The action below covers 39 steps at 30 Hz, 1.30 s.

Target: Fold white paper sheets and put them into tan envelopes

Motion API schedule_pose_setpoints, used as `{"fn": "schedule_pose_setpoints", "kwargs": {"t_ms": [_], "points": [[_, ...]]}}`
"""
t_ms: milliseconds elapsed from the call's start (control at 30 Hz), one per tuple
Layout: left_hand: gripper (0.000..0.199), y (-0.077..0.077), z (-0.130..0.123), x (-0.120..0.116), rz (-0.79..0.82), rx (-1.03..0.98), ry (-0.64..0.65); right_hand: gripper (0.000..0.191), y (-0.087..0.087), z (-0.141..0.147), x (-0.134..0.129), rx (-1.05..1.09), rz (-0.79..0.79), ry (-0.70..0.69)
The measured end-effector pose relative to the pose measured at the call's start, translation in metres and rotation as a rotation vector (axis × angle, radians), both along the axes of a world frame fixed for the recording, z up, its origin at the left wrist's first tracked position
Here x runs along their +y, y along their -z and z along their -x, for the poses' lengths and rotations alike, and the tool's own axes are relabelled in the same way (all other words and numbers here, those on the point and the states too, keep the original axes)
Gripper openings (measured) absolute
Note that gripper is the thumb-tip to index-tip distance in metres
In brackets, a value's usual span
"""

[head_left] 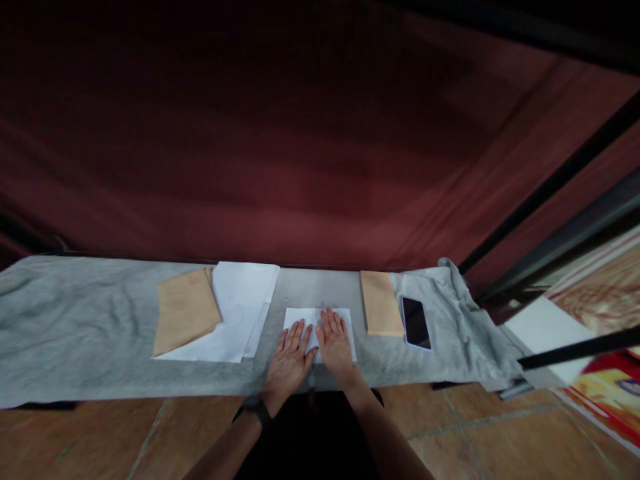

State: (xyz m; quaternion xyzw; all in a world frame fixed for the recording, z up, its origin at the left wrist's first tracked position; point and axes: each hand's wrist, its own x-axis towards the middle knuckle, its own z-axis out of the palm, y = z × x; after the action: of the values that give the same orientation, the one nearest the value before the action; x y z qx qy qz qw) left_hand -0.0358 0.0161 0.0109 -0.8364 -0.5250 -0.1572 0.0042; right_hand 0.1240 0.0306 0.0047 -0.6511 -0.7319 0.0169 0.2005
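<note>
A small white sheet of paper lies in front of me on the grey cloth, and both my hands rest flat on it. My left hand, with a dark watch on its wrist, covers the sheet's left part, its fingers stretched out. On the middle and right part lies my right hand, fingers extended and palm down. The two thumbs are close to each other. Much of the sheet is hidden under the hands, so I cannot tell whether it is folded.
To the left, brown envelopes lie partly over larger white sheets. Brown paper pieces sit to the right, beside a phone with a dark screen. Grey cloth covers the narrow surface. A dark red panel rises behind it.
</note>
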Motion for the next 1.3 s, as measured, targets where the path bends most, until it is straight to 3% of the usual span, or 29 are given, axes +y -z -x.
{"fn": "schedule_pose_setpoints", "kwargs": {"t_ms": [200, 600, 767, 967, 1067, 1167, 1300], "points": [[0.055, -0.004, -0.001, -0.001, 0.012, 0.010, 0.007, 0.047, 0.007, -0.008, 0.013, -0.017, -0.025, -0.027], [0.055, -0.004, 0.000, -0.003, 0.015, 0.001, -0.006, 0.053, 0.012, -0.039, 0.008, -0.043, -0.084, 0.137], [0.057, 0.000, 0.000, -0.002, -0.027, 0.018, -0.001, 0.056, 0.009, -0.038, 0.000, -0.051, -0.107, 0.237], [0.057, 0.004, 0.002, -0.001, -0.082, 0.064, 0.001, 0.050, 0.007, -0.027, -0.027, -0.085, -0.106, 0.038], [0.055, 0.004, 0.000, -0.001, -0.073, 0.075, -0.018, 0.050, 0.008, -0.026, -0.035, -0.106, -0.100, 0.044], [0.054, 0.004, -0.012, 0.001, -0.056, 0.058, -0.049, 0.050, 0.008, -0.026, -0.036, -0.114, -0.088, 0.045], [0.053, 0.005, -0.041, 0.006, -0.017, 0.022, 0.014, 0.051, 0.007, -0.026, -0.035, -0.126, -0.067, 0.027]]}}
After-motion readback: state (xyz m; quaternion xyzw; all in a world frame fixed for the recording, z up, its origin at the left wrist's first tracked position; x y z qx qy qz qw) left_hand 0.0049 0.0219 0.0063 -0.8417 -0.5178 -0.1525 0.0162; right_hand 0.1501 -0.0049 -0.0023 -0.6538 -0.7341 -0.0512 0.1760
